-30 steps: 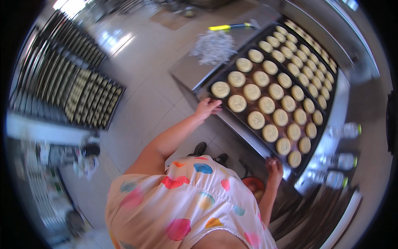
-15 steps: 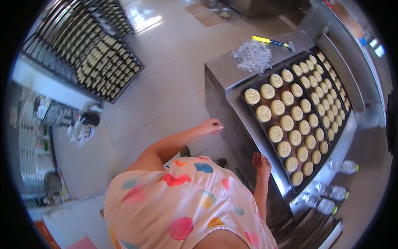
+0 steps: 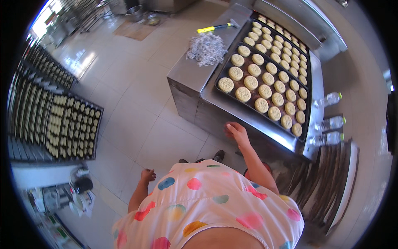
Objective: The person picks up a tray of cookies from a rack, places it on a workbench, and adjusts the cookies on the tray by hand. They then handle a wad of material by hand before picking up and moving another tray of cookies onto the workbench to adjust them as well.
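Note:
My right hand [image 3: 236, 132] hangs in the air just in front of the steel table's near side. Its fingers are loosely bent and somewhat apart, with nothing visible in them. Low at my left side, my left hand [image 3: 148, 175] hangs over the tiled floor, fingers loosely bent and slightly apart, holding nothing that I can see. On the steel table [image 3: 199, 81] lies a dark baking tray [image 3: 219, 88] with rows of round, pale, patterned pastries [image 3: 251, 82]. More such pastries [image 3: 286, 52] fill trays behind it. Neither hand touches the trays.
A tangled heap of silvery shreds [image 3: 206, 49] and a yellow-and-black-handled scraper [image 3: 213, 28] lie on the table's left end. Clear bottles [image 3: 330, 123] stand along its right edge. At left are racks of loaded trays [image 3: 71, 126]; dark sheets [image 3: 327, 186] lean upright at right.
My view has turned right, so the table appears further left and higher. My left hand has dropped back to my side, while my right hand has swung forward beside the table front.

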Demonstrator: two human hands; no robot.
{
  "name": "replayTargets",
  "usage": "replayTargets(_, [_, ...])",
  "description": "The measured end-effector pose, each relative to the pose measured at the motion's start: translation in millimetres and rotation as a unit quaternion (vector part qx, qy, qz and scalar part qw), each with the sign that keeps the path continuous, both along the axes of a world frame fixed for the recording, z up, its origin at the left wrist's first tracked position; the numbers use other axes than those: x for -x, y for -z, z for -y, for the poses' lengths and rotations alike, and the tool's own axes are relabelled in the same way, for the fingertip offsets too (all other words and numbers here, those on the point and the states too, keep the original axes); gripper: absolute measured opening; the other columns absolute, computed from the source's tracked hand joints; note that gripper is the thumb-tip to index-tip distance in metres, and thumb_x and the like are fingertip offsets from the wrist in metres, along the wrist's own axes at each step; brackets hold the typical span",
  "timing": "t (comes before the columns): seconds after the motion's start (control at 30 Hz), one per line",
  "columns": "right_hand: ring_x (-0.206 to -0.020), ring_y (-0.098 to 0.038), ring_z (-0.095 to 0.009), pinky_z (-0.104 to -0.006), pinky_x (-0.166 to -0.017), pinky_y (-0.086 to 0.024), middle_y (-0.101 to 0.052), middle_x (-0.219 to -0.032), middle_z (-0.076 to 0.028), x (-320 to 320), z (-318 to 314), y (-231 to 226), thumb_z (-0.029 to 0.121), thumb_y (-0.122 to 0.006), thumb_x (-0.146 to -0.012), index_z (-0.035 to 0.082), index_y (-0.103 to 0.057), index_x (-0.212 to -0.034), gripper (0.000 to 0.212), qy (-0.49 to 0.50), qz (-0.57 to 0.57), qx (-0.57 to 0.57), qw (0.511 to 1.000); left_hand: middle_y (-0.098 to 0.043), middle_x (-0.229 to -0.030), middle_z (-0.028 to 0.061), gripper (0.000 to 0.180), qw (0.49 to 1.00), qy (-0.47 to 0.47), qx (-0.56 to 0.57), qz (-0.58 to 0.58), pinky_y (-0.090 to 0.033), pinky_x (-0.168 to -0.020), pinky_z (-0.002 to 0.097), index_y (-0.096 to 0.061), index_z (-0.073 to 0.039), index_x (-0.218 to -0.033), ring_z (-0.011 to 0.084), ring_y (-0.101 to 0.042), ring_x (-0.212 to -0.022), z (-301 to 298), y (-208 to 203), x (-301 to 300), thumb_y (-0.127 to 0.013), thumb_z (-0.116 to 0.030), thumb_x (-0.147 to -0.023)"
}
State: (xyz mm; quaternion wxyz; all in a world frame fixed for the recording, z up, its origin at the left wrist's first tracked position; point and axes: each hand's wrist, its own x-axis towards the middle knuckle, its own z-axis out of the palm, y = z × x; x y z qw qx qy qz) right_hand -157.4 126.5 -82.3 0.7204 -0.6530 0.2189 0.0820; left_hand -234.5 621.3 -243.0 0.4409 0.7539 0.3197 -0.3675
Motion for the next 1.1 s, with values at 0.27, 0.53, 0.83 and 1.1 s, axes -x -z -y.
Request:
replayTargets(0.27, [-0.090,-0.060,-0.025,-0.0343,-0.071,-0.049,-0.058,-0.106,-0.014,-123,-44,-42,0.023,-0.064,-0.078,0.002,-0.049,-0.114,0.044,0.001,0.261,0.290,0.921,-0.062,-0.090,0.0157,0.031,0.989,-0.075,0.117,0.051,-0.053,-0.062,0.0340,-0.051,0.002,-0.104,0.0258,-0.064,-0.076,-1,-29,-54,-0.056,-0.022,-0.085])
replayTargets(0.53, [-0.125,-0.029,-0.042,-0.0442,-0.101,-0.029,-0.022,-0.138,-0.029,-305,-18,-73,0.059,-0.063,-0.069,0.017,-0.034,-0.134,0.083,-0.043,0.192,0.585,0.787,-0.062,-0.094,0.0147,0.034,0.959,-0.134,0.189,0.166,-0.053,-0.071,0.0332,-0.051,0.003,-0.104,0.0241,-0.063,-0.082,54,-87,-149,-0.056,-0.025,-0.086])
replayTargets(0.83, [-0.112,-0.040,-0.038,-0.0469,-0.092,-0.035,-0.044,-0.116,-0.019,-347,-36,-50,0.023,-0.074,-0.057,0.018,-0.053,-0.112,0.059,-0.054,0.263,0.569,0.777,-0.061,-0.098,0.0150,0.032,0.929,-0.177,0.219,0.239,-0.051,-0.077,0.0331,-0.051,0.002,-0.107,0.0241,-0.062,-0.088,89,-152,-217,-0.053,-0.024,-0.088])
replayTargets(1.1, [-0.095,-0.053,-0.030,-0.0356,-0.085,-0.042,-0.053,-0.100,-0.014,-292,-100,-82,0.003,-0.067,-0.057,0.002,-0.051,-0.103,0.049,-0.103,0.372,0.176,0.905,-0.041,-0.131,0.0156,0.061,0.824,-0.134,0.462,0.298,-0.032,-0.101,0.0373,-0.035,0.000,-0.130,0.0250,-0.041,-0.120,136,-214,-323,-0.038,-0.047,-0.090])
